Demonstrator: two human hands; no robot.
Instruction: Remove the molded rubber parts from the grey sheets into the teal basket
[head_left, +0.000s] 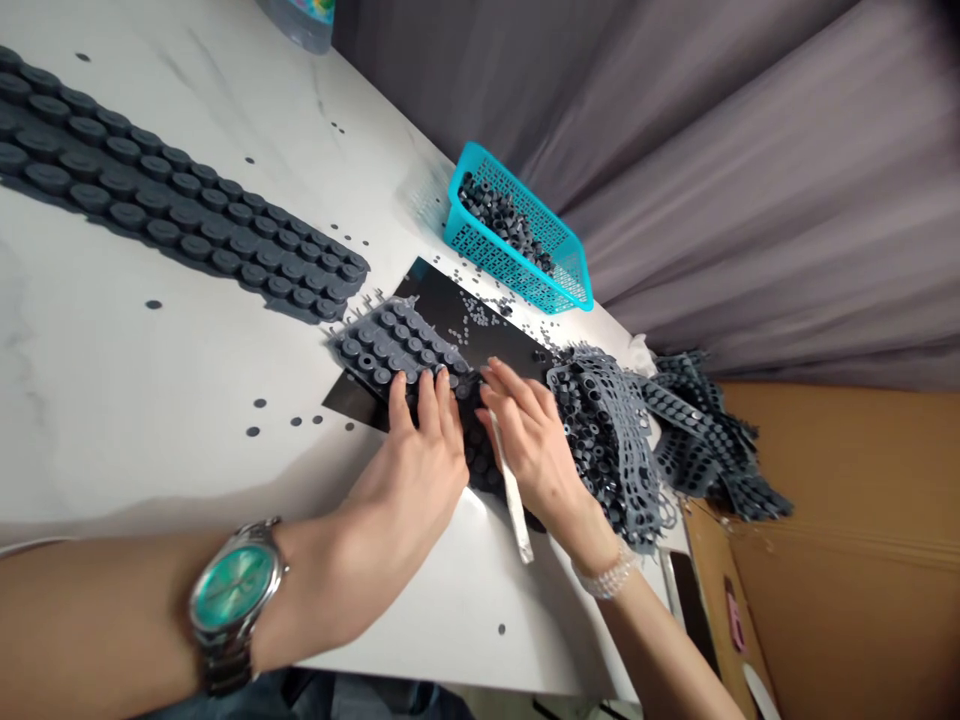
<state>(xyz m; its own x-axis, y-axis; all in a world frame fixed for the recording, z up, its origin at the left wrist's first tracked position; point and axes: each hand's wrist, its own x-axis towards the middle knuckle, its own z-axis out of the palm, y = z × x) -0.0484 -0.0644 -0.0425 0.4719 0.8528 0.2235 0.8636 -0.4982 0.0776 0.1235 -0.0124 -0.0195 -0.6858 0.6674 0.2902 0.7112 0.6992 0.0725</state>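
A dark grey rubber sheet with rows of round raised studs point(390, 340) lies on a black mat point(442, 290) at the centre. My left hand point(420, 460), wearing a watch, lies over the near edge of the sheet, fingers stretched out and pressing on the studs. Beside it, my right hand point(529, 440) is closed round a thin white stick-like tool point(516, 510), its fingertips at the sheet's right part. What the tool's front end touches is hidden by the fingers. Just right of that hand is a heap of dark studded pieces and perforated strips point(600, 440).
Long studded strips point(180, 205) stretch across the upper left. A turquoise basket point(517, 230) holds small dark pieces. Small discs are scattered on the white table point(180, 400). A bottle point(304, 22) stands at the top, more strips point(705, 430) at right, near a cardboard box point(847, 480).
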